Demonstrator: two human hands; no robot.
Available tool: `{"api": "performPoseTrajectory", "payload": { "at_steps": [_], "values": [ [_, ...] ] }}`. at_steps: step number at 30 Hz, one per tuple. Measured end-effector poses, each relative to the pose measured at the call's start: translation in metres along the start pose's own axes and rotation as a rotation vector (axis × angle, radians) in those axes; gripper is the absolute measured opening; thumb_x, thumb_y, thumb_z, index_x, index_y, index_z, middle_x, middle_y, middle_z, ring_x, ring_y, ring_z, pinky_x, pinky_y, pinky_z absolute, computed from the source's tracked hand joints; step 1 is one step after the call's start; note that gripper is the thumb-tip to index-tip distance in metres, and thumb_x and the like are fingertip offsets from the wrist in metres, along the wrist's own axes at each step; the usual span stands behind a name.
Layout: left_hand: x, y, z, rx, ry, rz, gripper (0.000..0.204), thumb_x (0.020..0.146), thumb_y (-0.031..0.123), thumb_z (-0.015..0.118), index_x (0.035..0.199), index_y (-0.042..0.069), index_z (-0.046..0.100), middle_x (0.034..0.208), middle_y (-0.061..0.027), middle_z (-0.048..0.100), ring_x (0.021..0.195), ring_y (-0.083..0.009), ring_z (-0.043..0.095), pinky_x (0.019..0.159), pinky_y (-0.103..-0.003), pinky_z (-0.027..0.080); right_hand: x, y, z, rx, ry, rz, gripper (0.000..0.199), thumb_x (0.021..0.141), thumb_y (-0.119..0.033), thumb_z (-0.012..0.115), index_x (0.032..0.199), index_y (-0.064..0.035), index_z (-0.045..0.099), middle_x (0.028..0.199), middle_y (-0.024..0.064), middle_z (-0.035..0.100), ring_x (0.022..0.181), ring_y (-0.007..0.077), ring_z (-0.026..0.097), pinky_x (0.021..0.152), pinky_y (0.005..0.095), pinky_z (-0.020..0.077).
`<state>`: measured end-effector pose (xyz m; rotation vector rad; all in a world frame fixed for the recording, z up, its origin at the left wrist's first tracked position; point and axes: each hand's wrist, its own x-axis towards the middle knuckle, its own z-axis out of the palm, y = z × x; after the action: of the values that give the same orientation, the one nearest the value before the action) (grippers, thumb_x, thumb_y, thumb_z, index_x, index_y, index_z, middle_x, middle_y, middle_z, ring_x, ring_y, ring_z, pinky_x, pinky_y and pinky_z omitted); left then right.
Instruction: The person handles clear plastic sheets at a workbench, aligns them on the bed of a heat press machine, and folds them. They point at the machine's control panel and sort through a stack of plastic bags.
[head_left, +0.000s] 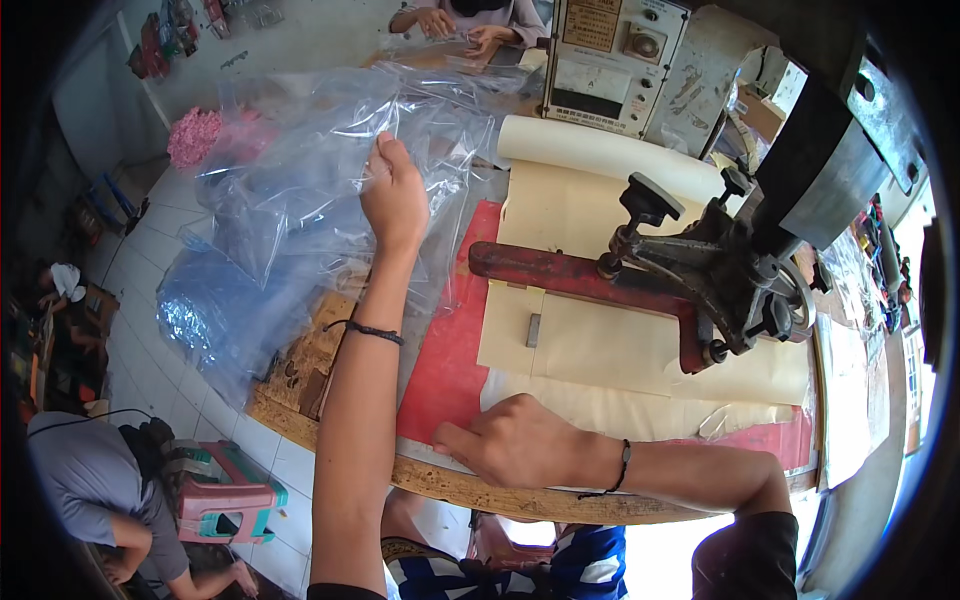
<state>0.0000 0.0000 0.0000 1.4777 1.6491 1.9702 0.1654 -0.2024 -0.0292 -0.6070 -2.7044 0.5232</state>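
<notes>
My left hand (393,195) is reached out over the far left of the table, its fingers closed on a crumpled clear plastic sheet (320,185). The sheet spreads in loose folds around that hand. Near the table's front edge, my right hand (515,440) rests curled on the red mat (445,390); whatever its fingers pinch, if anything, is hidden. Beyond it lies cream-coloured paper (600,340) on the mat, with a small grey metal block (534,330) on top. A red metal bar (570,275) of a press machine stretches across above the paper.
The press head (720,260) with black knobs stands on the right. A control box (615,65) and a cream roll (610,155) are behind. Bluish plastic (230,320) hangs off the left edge. A co-worker's hands (465,30) work at the far side; another person (100,490) sits lower left by stools (225,495).
</notes>
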Motion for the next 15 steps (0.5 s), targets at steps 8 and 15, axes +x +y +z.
{"api": "performPoseTrajectory", "payload": {
  "at_steps": [8, 15],
  "values": [
    [0.006, 0.010, -0.007, -0.072, 0.017, 0.086, 0.038, 0.099, 0.027, 0.038, 0.078, -0.002, 0.051, 0.065, -0.0121, 0.050, 0.063, -0.0257, 0.049, 0.066, -0.039, 0.041, 0.005, -0.006, -0.005, 0.030, -0.007, 0.002, 0.021, 0.098, -0.023, 0.050, 0.091, -0.0035, 0.052, 0.056, 0.0119, 0.058, 0.050, 0.0332, 0.061, 0.047, 0.0441, 0.0480],
    [0.007, 0.030, -0.026, -0.297, -0.013, 0.004, 0.034, 0.096, 0.023, 0.041, 0.067, 0.005, 0.041, 0.063, -0.0002, 0.036, 0.061, -0.0105, 0.034, 0.058, -0.031, 0.031, 0.002, -0.001, 0.003, 0.008, 0.116, -0.042, 0.019, 0.096, -0.023, 0.055, 0.088, -0.0060, 0.054, 0.055, 0.0088, 0.057, 0.048, 0.0305, 0.059, 0.045, 0.0414, 0.0476]
  ]
}}
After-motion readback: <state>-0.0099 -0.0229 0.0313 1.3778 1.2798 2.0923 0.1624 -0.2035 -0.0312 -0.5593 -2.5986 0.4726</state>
